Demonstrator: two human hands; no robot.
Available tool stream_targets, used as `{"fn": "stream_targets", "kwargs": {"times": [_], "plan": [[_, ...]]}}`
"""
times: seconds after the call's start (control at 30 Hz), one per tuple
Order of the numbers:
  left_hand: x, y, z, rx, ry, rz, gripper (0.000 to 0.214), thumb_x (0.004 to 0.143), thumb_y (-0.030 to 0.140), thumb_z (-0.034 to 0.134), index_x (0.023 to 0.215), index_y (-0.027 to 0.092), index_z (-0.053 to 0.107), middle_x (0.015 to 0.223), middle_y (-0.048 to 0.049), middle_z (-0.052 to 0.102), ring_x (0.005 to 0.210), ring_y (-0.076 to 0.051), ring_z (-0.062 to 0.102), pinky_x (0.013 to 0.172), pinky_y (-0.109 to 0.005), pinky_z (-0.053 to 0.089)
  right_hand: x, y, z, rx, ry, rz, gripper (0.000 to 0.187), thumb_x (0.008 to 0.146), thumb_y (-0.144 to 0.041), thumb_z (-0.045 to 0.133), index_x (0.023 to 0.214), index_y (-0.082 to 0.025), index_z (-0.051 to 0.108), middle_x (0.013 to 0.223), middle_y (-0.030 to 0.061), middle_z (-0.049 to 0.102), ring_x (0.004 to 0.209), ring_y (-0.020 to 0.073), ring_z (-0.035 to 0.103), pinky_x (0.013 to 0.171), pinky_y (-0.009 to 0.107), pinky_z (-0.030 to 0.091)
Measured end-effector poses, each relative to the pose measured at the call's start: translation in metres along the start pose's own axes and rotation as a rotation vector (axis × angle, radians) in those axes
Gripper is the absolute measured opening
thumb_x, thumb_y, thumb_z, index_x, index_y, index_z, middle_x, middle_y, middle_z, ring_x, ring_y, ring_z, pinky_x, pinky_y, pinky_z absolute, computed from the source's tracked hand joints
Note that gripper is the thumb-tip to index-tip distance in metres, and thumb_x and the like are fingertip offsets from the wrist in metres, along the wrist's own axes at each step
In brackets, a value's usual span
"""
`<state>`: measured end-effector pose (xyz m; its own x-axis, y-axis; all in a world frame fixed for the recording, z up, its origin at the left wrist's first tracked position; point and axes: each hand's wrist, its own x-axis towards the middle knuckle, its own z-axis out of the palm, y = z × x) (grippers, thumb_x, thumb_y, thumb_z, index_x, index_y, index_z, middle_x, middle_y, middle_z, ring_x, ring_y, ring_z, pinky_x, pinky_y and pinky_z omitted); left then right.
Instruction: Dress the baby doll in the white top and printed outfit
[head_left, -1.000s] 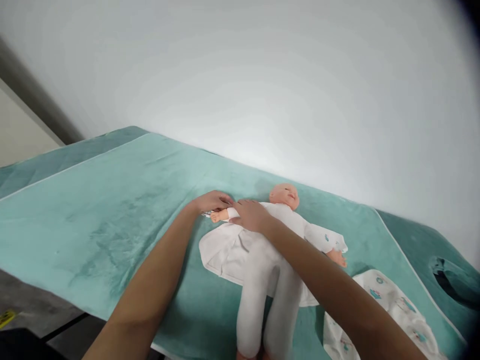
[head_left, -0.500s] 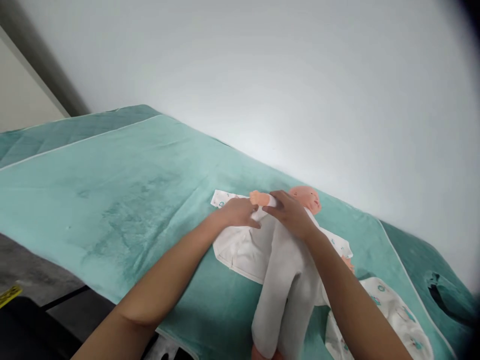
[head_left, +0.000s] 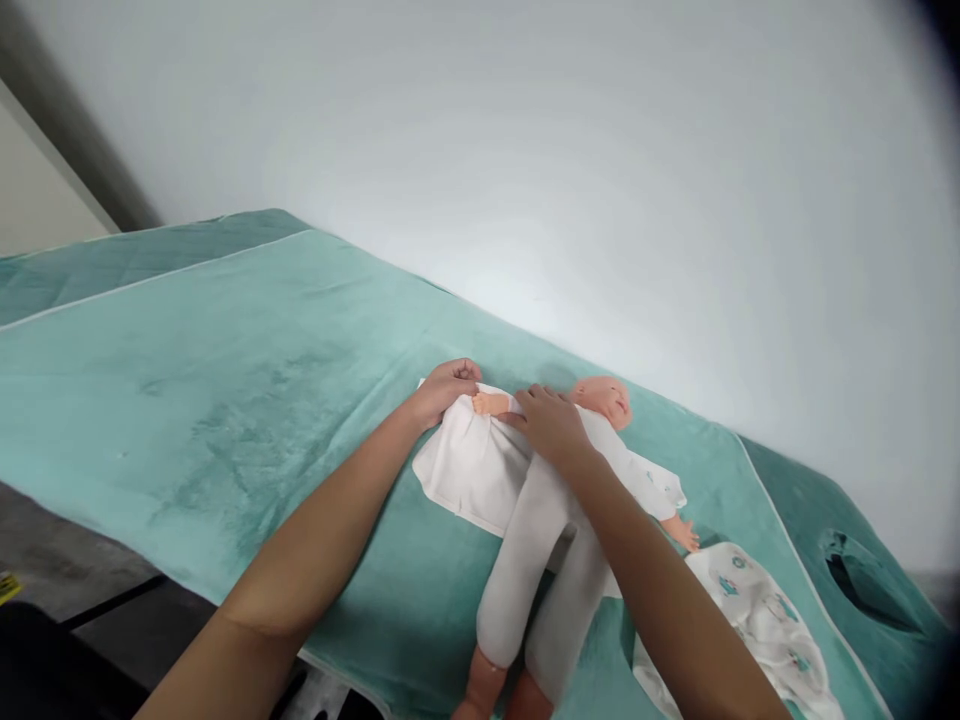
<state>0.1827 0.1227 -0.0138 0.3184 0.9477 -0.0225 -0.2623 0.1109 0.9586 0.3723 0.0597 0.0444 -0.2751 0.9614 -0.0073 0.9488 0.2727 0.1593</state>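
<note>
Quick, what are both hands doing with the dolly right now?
Left hand: closed on the white garment.
Right hand: resting on the doll, fingers at its arm; whether it grips cannot be told.

One doll [head_left: 570, 470], with one head [head_left: 606, 400], two arms [head_left: 491, 404] and two legs [head_left: 517, 560]. Two hands are on it: one left hand [head_left: 446, 388] and one right hand [head_left: 547, 425], each on one bare forearm. One white shirt [head_left: 465, 470] is spread open under the doll. One printed cloth [head_left: 757, 620] lies beside the doll's legs. One teal blanket [head_left: 225, 380] covers one padded table [head_left: 187, 228], and that table has one hole [head_left: 862, 580] in it. One pale wall [head_left: 525, 150] stands behind.
</note>
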Motion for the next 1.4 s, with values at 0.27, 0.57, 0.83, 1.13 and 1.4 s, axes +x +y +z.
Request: {"fn": "stream_targets", "kwargs": {"times": [0.27, 0.57, 0.83, 1.13, 1.4], "plan": [[0.001, -0.003, 0.004, 0.202, 0.054, 0.199, 0.02, 0.061, 0.014, 0.06, 0.081, 0.018, 0.057, 0.067, 0.0057, 0.044, 0.058, -0.008, 0.04, 0.056, -0.022, 0.029, 0.007, 0.003, 0.021, 0.008, 0.025, 0.017, 0.038, 0.099, -0.054, 0.047, 0.109, -0.02, 0.061, 0.108, 0.0111, 0.065, 0.105, 0.0257, 0.058, 0.088, 0.037, 0.042], [-0.007, -0.018, 0.024, 0.999, -0.062, 0.482, 0.022, 0.082, 0.011, 0.048, 0.093, 0.021, 0.064, 0.078, 0.0003, 0.056, 0.072, -0.014, 0.053, 0.069, -0.027, 0.038, 0.011, -0.003, 0.04, -0.001, 0.037, 0.03, 0.036, 0.1, -0.048, 0.045, 0.108, -0.018, 0.063, 0.106, 0.0133, 0.067, 0.102, 0.0281, 0.06, 0.087, 0.041, 0.042], [-0.012, -0.036, 0.044, 1.401, -0.141, 0.428, 0.032, 0.087, 0.007, 0.041, 0.111, 0.02, 0.059, 0.1, -0.0094, 0.062, 0.076, -0.021, 0.06, 0.065, -0.032, 0.039, 0.011, 0.0, 0.05, 0.003, 0.051, 0.037, 0.028, 0.099, -0.037, 0.045, 0.102, -0.018, 0.065, 0.103, 0.0135, 0.067, 0.1, 0.0273, 0.059, 0.087, 0.041, 0.04], [-0.015, -0.033, 0.056, 0.564, -0.047, 0.328, 0.028, 0.071, 0.005, 0.047, 0.092, 0.021, 0.057, 0.068, 0.0047, 0.04, 0.067, -0.013, 0.045, 0.064, -0.026, 0.037, 0.014, -0.005, 0.038, 0.102, 0.014, 0.056, 0.022, 0.093, -0.02, 0.047, 0.11, -0.02, 0.061, 0.112, 0.0124, 0.068, 0.106, 0.0263, 0.06, 0.092, 0.038, 0.039], [-0.016, -0.027, 0.052, 0.61, 0.018, 0.311, 0.018, 0.082, 0.015, 0.051, 0.097, 0.021, 0.059, 0.066, 0.0055, 0.039, 0.064, -0.013, 0.043, 0.065, -0.025, 0.036, -0.077, 0.03, 0.05, 0.477, 0.485, 0.448, 0.038, 0.097, -0.039, 0.038, 0.123, -0.024, 0.06, 0.119, 0.0137, 0.065, 0.113, 0.0289, 0.058, 0.093, 0.044, 0.047]]}}
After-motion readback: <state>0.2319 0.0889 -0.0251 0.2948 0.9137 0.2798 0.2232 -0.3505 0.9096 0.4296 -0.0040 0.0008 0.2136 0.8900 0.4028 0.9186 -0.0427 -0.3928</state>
